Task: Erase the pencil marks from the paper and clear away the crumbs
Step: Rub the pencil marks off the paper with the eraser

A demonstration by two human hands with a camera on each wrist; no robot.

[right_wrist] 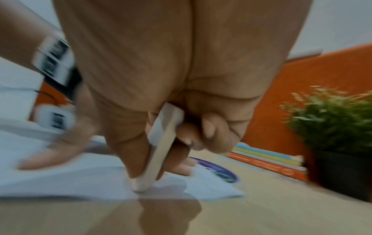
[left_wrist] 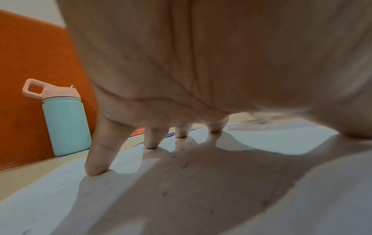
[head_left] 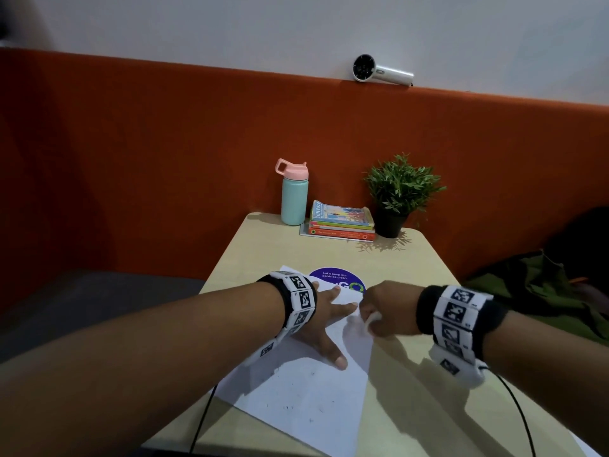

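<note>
A white sheet of paper lies slanted on the beige table, with small dark crumbs scattered on its near half. My left hand lies flat with spread fingers pressing the paper down. My right hand pinches a white eraser at the sheet's right edge. In the right wrist view the eraser stands on end, its tip touching the paper near the edge. Crumbs show under my left palm.
At the table's far end stand a mint bottle with a pink lid, a stack of books and a potted plant. A purple round sticker lies partly under the paper. An orange partition backs the table. A green bag lies right.
</note>
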